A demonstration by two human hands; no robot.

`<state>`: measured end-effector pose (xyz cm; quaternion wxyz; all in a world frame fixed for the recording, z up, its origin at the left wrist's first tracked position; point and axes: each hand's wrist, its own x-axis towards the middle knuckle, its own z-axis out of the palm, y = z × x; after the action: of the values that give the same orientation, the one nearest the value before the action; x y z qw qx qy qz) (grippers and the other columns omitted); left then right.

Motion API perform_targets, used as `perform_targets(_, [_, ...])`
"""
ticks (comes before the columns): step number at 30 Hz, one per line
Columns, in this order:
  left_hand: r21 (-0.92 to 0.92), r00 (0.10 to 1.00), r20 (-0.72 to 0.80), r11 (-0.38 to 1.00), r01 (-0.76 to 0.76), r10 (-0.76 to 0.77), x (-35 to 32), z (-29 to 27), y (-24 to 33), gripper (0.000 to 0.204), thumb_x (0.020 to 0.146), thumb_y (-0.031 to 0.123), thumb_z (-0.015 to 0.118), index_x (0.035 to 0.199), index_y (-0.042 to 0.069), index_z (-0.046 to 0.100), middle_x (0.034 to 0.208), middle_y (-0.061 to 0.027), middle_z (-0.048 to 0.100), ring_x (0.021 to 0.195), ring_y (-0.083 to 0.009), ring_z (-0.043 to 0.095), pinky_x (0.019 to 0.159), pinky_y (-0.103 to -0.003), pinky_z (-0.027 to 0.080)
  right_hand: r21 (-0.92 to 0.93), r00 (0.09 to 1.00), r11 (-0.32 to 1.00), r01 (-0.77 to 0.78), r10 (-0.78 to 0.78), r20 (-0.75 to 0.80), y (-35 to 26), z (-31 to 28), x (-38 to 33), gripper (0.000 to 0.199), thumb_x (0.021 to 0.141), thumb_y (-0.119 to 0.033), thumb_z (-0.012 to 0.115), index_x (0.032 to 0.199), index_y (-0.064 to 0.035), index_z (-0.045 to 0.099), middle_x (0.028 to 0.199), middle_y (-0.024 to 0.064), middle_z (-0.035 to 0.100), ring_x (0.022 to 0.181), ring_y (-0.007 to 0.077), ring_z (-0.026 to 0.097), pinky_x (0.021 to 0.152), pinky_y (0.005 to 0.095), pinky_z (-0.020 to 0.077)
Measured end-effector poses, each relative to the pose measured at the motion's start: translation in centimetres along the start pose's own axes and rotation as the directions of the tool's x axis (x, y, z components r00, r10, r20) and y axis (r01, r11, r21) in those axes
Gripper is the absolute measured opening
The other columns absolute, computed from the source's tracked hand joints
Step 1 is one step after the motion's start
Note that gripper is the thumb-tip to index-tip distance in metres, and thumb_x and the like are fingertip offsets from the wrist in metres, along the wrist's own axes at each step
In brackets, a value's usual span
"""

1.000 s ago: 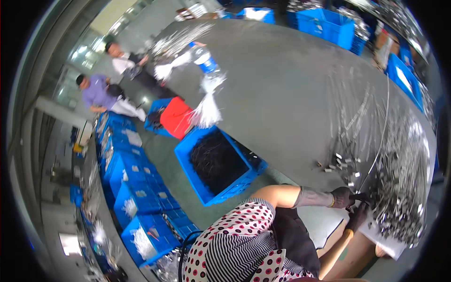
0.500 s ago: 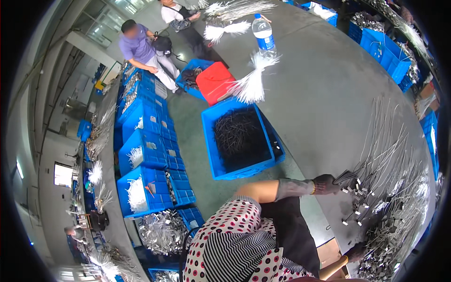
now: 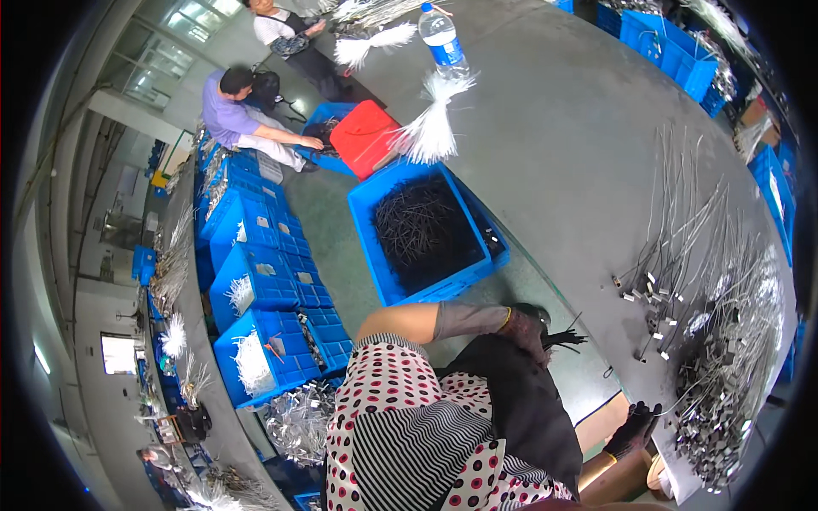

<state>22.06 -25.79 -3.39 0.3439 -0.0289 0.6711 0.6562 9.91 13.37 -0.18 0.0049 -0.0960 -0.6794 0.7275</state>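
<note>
My left hand (image 3: 530, 334), in a dark glove with a grey sleeve, is closed round a small bundle of black wires (image 3: 564, 337). It is beside the table edge, above my dark apron. My right hand (image 3: 632, 431), also in a dark glove, is lower down at the table edge with its fingers apart. Nearest to it is a heap of thin wires with small black and white connectors (image 3: 724, 400). A few looser connectors (image 3: 652, 294) lie on the table between the heap and the bare grey top.
A blue crate of black wires (image 3: 417, 230) stands left of the table. White tie bundles (image 3: 433, 119) and a water bottle (image 3: 443, 43) are farther off. A co-worker in purple (image 3: 226, 111) leans beside a red lid (image 3: 365, 139). Stacked blue crates (image 3: 264, 281) line the left.
My left hand has drawn back from the table toward my body with the black wires. My right hand has pulled away from the heap. The co-worker in purple now reaches toward a blue crate.
</note>
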Motion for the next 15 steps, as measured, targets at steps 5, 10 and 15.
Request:
perform_targets(5, [-0.059, 0.987, 0.036, 0.986, 0.158, -0.156, 1.8, 1.9, 8.1, 0.019, 0.081, 0.025, 0.072, 0.084, 0.007, 0.075, 0.078, -0.0049, 0.071, 0.063, -0.0136, 0.066, 0.058, -0.031, 0.055, -0.022, 0.994, 0.999, 0.027, -0.024, 0.109, 0.5, -1.1, -5.6, 0.041, 0.1, -0.016, 0.05, 0.134, 0.0068, 0.05, 0.087, 0.0123, 0.062, 0.082, 0.0214, 0.061, 0.082, 0.034, 0.0518])
perform_targets(10, [-0.239, 0.997, 0.039, 0.969, -0.062, 0.073, 7.8, 4.9, 9.1, 0.021, 0.084, 0.024, 0.069, 0.084, 0.003, 0.071, 0.068, -0.0049, 0.066, 0.054, -0.012, 0.062, 0.05, -0.028, 0.054, -0.237, 0.988, 0.971, 0.037, 0.0, 0.153, -2.4, -0.2, -10.3, 0.027, 0.101, -0.015, 0.045, 0.095, 0.0066, 0.062, 0.089, 0.0146, 0.065, 0.086, 0.0246, 0.063, 0.101, 0.0411, 0.0465])
perform_targets(15, [-0.322, 0.995, -0.082, 0.943, -0.085, 0.061, 6.7, 5.3, 9.1, 0.021, 0.085, 0.024, 0.068, 0.088, 0.003, 0.07, 0.067, -0.0061, 0.065, 0.052, -0.0122, 0.061, 0.047, -0.029, 0.053, -0.491, 0.861, 0.722, 0.488, -0.306, 0.407, -3.6, 0.8, -10.9, 0.023, 0.094, -0.015, 0.054, 0.097, 0.0046, 0.066, 0.089, 0.01, 0.065, 0.081, 0.0196, 0.062, 0.093, 0.0372, 0.0468])
